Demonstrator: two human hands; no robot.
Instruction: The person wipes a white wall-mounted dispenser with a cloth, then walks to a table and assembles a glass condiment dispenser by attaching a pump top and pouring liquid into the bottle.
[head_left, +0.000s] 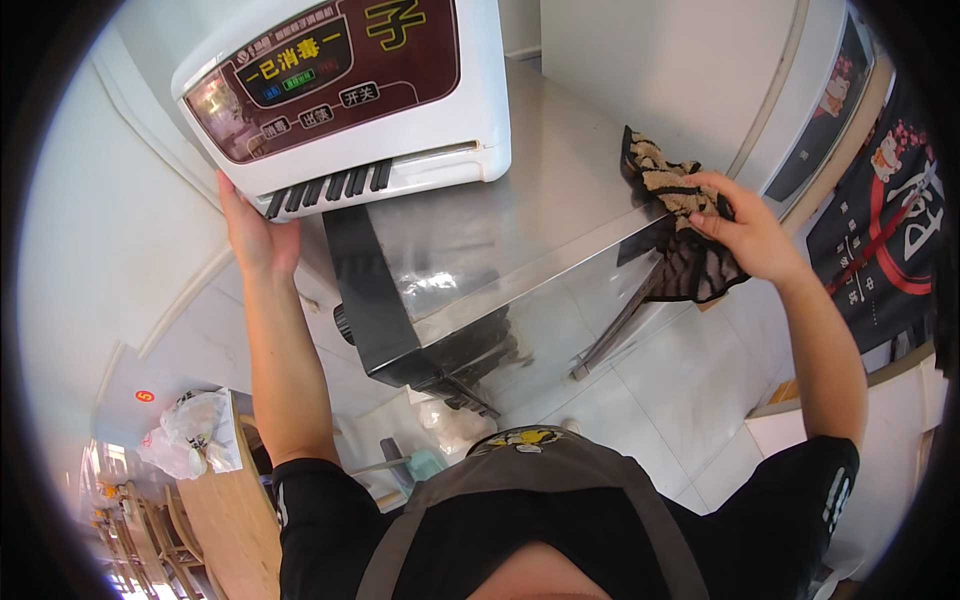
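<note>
A white chopstick dispenser with a dark red front panel stands on a stainless steel cabinet top. Its panel bears writing, and the ends of several black chopsticks show in the slot along its bottom. My left hand grips the dispenser's lower left corner, its fingers partly hidden by the casing. Over at the right edge of the steel top, my right hand grasps a bunched brown and black striped cloth. Part of the cloth hangs down over the edge.
White tiles cover the floor below the cabinet. Past its right side hangs a dark printed curtain. At lower left are a wooden table with plastic bags on it and several wooden chairs. A teal dustpan is near my apron.
</note>
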